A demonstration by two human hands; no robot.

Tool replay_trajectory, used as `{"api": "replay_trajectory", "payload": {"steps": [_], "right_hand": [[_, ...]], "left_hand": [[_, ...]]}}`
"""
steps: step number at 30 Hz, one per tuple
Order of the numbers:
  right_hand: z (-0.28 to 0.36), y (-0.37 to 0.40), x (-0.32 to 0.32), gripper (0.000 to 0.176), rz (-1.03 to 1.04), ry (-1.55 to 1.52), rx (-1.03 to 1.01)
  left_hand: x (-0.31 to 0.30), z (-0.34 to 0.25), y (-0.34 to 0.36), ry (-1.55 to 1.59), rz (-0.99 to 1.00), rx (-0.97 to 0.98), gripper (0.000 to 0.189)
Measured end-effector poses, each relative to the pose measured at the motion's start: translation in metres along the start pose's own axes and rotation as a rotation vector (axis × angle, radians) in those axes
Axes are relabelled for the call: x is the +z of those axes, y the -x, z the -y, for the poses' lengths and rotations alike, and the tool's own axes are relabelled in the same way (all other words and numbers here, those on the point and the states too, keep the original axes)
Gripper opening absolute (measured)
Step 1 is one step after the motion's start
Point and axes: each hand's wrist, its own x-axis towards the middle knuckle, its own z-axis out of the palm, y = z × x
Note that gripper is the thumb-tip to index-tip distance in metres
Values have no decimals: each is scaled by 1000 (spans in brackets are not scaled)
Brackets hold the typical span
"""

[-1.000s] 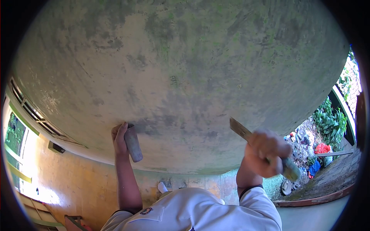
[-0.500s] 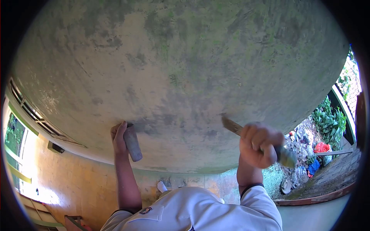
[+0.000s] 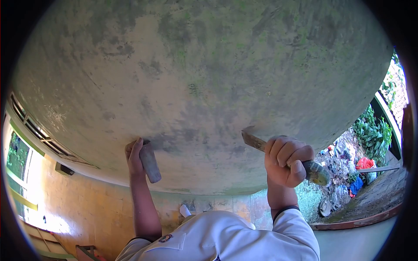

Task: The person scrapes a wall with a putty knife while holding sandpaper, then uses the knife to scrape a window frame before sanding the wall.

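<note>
A large pale wall, blotched with grey and green, fills the upper view. In my right hand, fingers wrapped round it, is a putty knife. Its worn blade points up and left, with the tip right at the wall, and its thick handle end sticks out on the right. My left hand grips the upper edge of a grey, elongated piece between thumb and fingers; its exact kind is unclear. That piece hangs slightly tilted, close to the darker patch on the wall.
On the left are a slatted vent and a bright window opening. Yellowish tiles lie below the wall. A heap of rubbish and green plants show outside at the right, beyond a ledge.
My right hand has shifted slightly left with the putty knife, its blade tip moving left along the wall. My left hand and the grey piece have stayed in place.
</note>
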Motion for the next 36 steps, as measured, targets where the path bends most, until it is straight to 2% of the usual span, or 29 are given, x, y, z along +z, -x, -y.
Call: {"api": "replay_trajectory", "payload": {"steps": [1,3,4,8,11,12,15,17,20,23,24,28,30,31,33,36], "right_hand": [[4,0,1,34,0,0,-5],[15,1,3,21,154,-31,-153],[16,0,2,23,184,-47,-241],[-5,0,-4,26,121,-12,-95],[15,7,2,33,120,-19,-140],[17,5,2,32,145,-16,-195],[-2,1,-3,27,145,64,-170],[3,3,-1,28,138,49,-161],[17,5,1,27,162,-92,-266],[-2,1,-7,25,187,37,-183],[-1,1,-8,25,137,17,-153],[10,2,-5,24,176,2,-179],[10,3,-5,22,200,-11,-305],[7,3,-6,22,196,-10,-300],[-2,0,-8,22,134,-9,-147],[16,4,-4,28,147,-45,-220]], "left_hand": [[2,0,0,1,3,4,36],[7,-4,2,-31,-54,0,37],[8,-5,2,-29,-55,3,37],[7,-4,4,-40,-39,0,38],[11,-7,4,-41,-48,-6,38],[12,-7,5,-54,-72,-9,38],[10,-6,5,-16,-78,-3,38],[3,-2,2,-9,-60,-12,38],[7,-4,2,-10,-53,-15,36],[3,-3,3,-8,-63,-29,33],[3,-2,2,17,-57,-32,32],[5,-3,0,0,-20,-5,31],[9,-4,4,-22,-83,-8,35],[6,-4,4,-25,-85,-13,35],[3,-1,1,6,-40,-16,37],[5,-4,2,-25,-24,2,37]]}}
